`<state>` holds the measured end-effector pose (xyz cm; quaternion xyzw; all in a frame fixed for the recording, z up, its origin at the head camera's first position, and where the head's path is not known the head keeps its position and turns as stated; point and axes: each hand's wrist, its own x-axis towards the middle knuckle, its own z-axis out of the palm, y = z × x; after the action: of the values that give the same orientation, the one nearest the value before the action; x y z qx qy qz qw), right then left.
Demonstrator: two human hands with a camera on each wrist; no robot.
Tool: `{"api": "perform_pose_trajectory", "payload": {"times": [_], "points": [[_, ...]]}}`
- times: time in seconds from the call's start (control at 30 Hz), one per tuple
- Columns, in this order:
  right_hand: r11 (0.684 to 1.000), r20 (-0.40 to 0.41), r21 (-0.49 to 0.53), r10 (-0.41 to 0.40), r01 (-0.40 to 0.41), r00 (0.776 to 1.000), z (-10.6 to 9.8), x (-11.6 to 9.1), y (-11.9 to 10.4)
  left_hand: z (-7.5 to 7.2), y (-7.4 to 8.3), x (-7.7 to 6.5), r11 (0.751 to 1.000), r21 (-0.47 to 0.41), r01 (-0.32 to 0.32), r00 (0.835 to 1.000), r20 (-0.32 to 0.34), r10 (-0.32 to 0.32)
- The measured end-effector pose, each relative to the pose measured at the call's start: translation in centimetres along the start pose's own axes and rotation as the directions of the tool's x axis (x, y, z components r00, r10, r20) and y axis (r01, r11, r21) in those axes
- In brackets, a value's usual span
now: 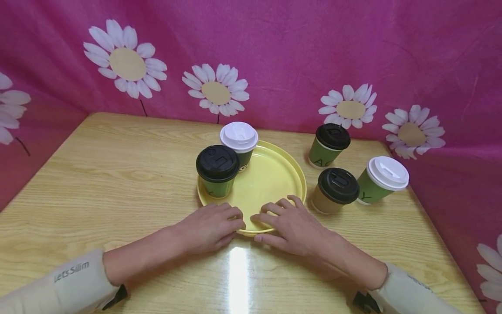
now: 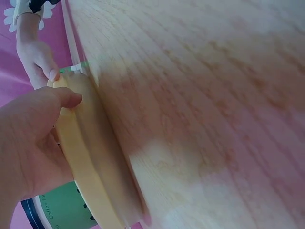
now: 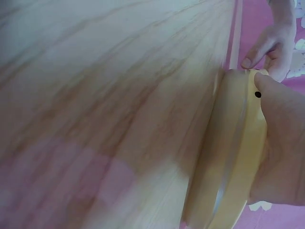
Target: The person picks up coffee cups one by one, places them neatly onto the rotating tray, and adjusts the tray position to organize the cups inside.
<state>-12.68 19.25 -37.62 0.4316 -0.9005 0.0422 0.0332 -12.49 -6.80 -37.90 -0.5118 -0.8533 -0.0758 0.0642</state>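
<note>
Round yellow tray (image 1: pixel 274 179) is on the wood table (image 1: pixel 117 174), left hand (image 1: pixel 213 226) and right hand (image 1: pixel 294 229) both pinching its near rim, probably for balance, cuz the black-lidded cup (image 1: pixel 217 170) and white-lidded cup (image 1: pixel 239 137) crowd its left side.

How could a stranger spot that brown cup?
On the wooden table, find the round yellow tray. Just right of it, beyond the right hand, stands the brown cup with a black lid. Its brown body sets it apart from the two nearby green cups.
</note>
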Motion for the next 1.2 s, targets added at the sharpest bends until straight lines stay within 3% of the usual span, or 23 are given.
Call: {"api": "perform_pose_trajectory", "payload": {"times": [0.33,0.7,1.2], "points": [[0.998,0.044,0.051,0.032,-0.034,0.999,-1.0,-0.3,-0.4,-0.1,0.1,0.0,1.0,-0.001,0.005,1.0,-0.004,-0.005],[0.99,-0.125,0.113,0.095,-0.081,0.988,-2.4,-1.2,-0.2,-0.1,0.1,0.1,1.0,0.006,0.014,1.0,-0.01,-0.014],[0.961,-0.299,0.256,0.181,-0.103,0.937,-3.5,-3.0,-0.2,-0.4,-0.1,0.3,0.999,-0.035,-0.016,1.0,0.008,0.016]]}}
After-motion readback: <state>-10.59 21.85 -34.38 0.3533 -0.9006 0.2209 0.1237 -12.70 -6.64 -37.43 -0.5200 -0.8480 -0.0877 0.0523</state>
